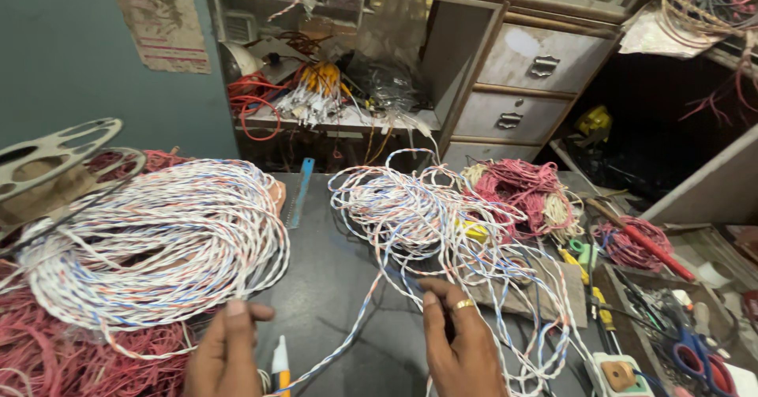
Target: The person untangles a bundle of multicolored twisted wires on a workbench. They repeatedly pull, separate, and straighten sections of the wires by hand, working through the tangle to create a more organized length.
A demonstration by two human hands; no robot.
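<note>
At the near edge of the dark worktop, both hands sit low in view. Left hand: fingers curled, thumb and forefinger pinched on a strand of white twisted-pair wire with red and blue tracers. Right hand, gold ring on one finger: fingers bent down over the same wire where it runs past; grip closed on it as far as can be seen, though the fingertips are hidden.

Wire between the hands: sags in a shallow run, long axis roughly left-right, slanting from lower left up toward the right hand. A white-and-orange pen-shaped tool lies just beside the left hand.

Beyond the left hand: large wound coil of the same white twisted wire, its near rim touching the left thumb; it rests on a heap of loose pink-red wire. A pale perforated metal reel flange sticks out behind.

Beyond the right hand: loose tangled pile of the white twisted wire, nearer the right hand than the left, strands trailing down past the wrist. A blue plastic ruler lies between coil and pile.

Farther right: bundle of pink and cream wire, blue-handled scissors. Far back: grey metal drawer unit and a cluttered shelf.
</note>
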